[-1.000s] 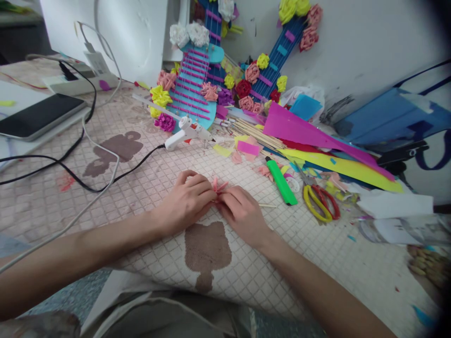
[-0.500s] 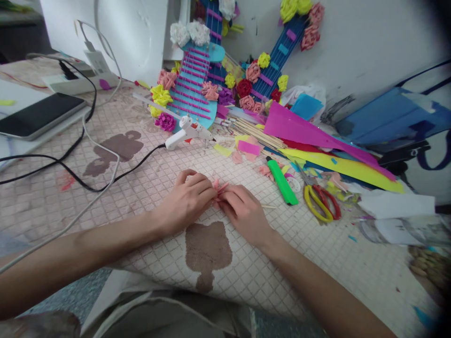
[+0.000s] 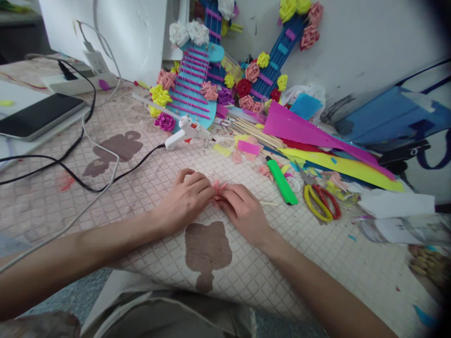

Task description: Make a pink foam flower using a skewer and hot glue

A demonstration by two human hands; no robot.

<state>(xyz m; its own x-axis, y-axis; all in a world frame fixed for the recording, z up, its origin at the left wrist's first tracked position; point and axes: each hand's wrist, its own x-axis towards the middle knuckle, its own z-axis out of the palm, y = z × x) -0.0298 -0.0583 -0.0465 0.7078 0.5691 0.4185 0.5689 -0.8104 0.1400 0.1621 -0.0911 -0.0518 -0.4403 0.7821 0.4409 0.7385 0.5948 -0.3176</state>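
Note:
A small pink paper flower (image 3: 219,188) is pinched between my two hands, just above the tablecloth. My left hand (image 3: 192,197) closes its fingertips on the flower's left side. From the right, the fingers of my right hand (image 3: 246,213) grip its base. A thin pale stick (image 3: 269,203) pokes out past my right hand; whether it joins the flower is hidden by the fingers. Beyond my hands, a white glue gun (image 3: 185,134) lies on the cloth with its black cord running left.
A green box cutter (image 3: 282,181) and scissors (image 3: 322,203) lie to the right. Behind them are wooden sticks (image 3: 255,131) and coloured paper (image 3: 317,136). Paper-flower guitars (image 3: 195,87) lean at the back. A phone (image 3: 40,116), power strip (image 3: 81,80) and cables occupy the left.
Both hands stay almost in place on the pink flower, with only slight finger movement. The pale stick's visible end has tilted a little.

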